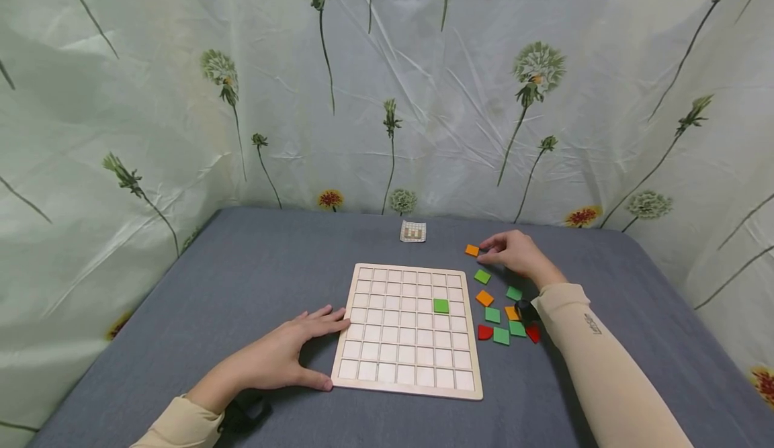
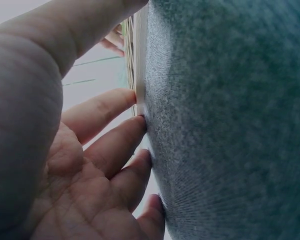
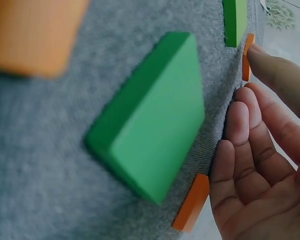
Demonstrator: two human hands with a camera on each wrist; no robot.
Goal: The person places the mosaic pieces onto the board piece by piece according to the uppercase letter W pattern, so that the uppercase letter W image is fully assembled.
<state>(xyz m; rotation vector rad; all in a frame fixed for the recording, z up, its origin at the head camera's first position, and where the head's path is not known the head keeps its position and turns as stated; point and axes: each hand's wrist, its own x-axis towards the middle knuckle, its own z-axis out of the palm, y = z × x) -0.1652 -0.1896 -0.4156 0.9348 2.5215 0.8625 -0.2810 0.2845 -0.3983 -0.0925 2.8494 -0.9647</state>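
Note:
A pale wooden grid board (image 1: 406, 390) lies on the table, with one light green square tile (image 1: 441, 306) in a cell of its right half. My left hand (image 1: 287, 350) rests at the board's left edge, thumb at the near corner and fingers extended. Over to the right, my right hand (image 1: 519, 254) reaches towards an orange square tile (image 1: 472, 250), its fingertips right beside that tile. In the right wrist view the thumb and forefinger come close to an orange tile (image 3: 247, 57); whether they touch it is unclear.
Right of the board lie loose tiles: light green (image 1: 482, 277), orange (image 1: 484, 298), several darker green (image 1: 500, 336), and red rounded pieces (image 1: 486, 332). A small card with a printed grid (image 1: 413, 232) lies behind the board. A flowered curtain (image 1: 363, 85) hangs behind the grey-covered table (image 1: 272, 260).

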